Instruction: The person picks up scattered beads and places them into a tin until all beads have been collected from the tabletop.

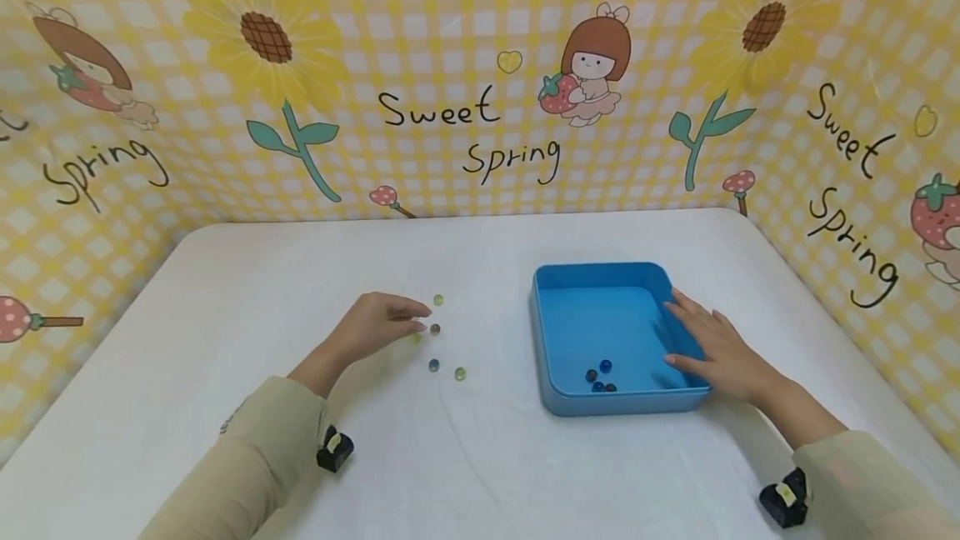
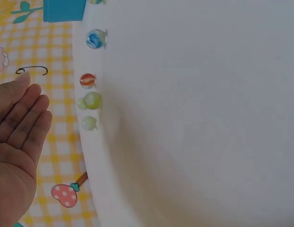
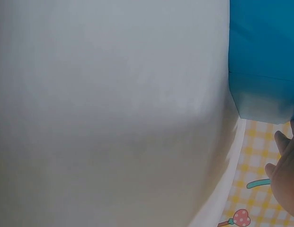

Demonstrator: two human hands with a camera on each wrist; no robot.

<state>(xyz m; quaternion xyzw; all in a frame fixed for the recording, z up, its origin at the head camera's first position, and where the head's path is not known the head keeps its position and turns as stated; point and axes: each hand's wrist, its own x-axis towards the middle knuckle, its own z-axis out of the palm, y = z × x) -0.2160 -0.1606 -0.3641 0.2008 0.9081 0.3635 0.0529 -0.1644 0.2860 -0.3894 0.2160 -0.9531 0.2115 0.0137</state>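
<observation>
My left hand (image 1: 378, 325) hovers over the white table, fingers fairly straight and thumb apart from them, with nothing between. Just beyond its fingertips lies a red-brown marble (image 1: 435, 329), seen as orange-red and white in the left wrist view. Around it are a far yellow-green marble (image 1: 438, 300), another yellow-green marble (image 1: 415, 339) partly under the hand, a blue-and-white marble (image 2: 95, 39) and a near green marble (image 1: 460, 373). My right hand (image 1: 716, 352) rests with spread fingers at the right rim of a blue tray (image 1: 543, 340). Several dark blue and brown marbles (image 1: 605, 366) lie inside, toward its near side.
A white cloth covers the table (image 1: 480, 473). Behind it and at both sides stands a yellow checked backdrop (image 1: 450, 23) with printed flowers and lettering. Each sleeve cuff carries a small black device (image 1: 334, 449).
</observation>
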